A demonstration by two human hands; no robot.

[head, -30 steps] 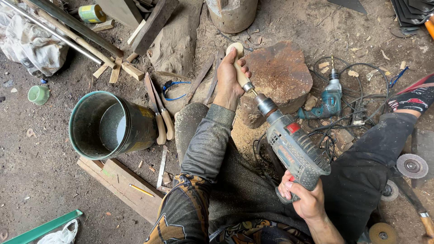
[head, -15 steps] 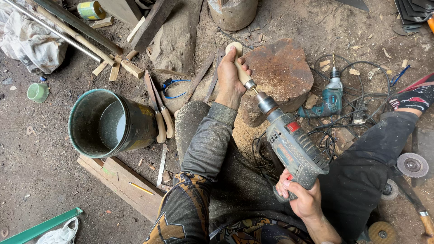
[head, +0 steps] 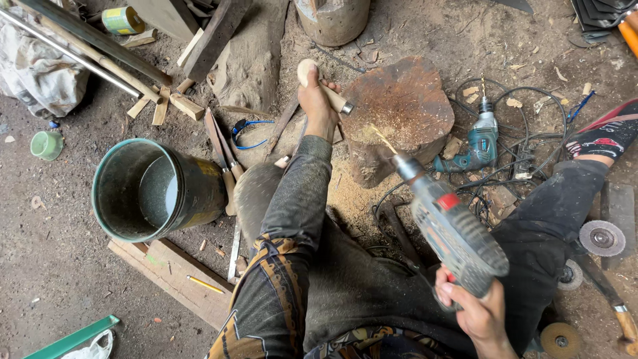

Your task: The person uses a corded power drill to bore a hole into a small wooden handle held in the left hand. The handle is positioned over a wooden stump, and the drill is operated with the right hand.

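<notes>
My left hand (head: pixel 317 105) grips a pale wooden handle (head: pixel 320 85) with a metal collar at its end, held over the edge of a reddish wood stump (head: pixel 399 110). My right hand (head: pixel 475 312) holds a grey corded power drill (head: pixel 452 229) with a red switch. Its bit points toward the stump but stands apart from the handle, with wood shavings clinging to it. Sawdust lies on the ground below the stump.
A dark metal bucket (head: pixel 154 189) holding water stands at the left beside a wooden plank (head: pixel 176 279) with a pencil. A teal drill (head: pixel 473 147) and tangled cables lie right of the stump. Grinding discs (head: pixel 601 238), chisels (head: pixel 222 149), wood scraps and pipes lie around.
The drill bit was in the end of the wooden handle; it has now been pulled back out and to the right. My left hand still holds the handle in place.
</notes>
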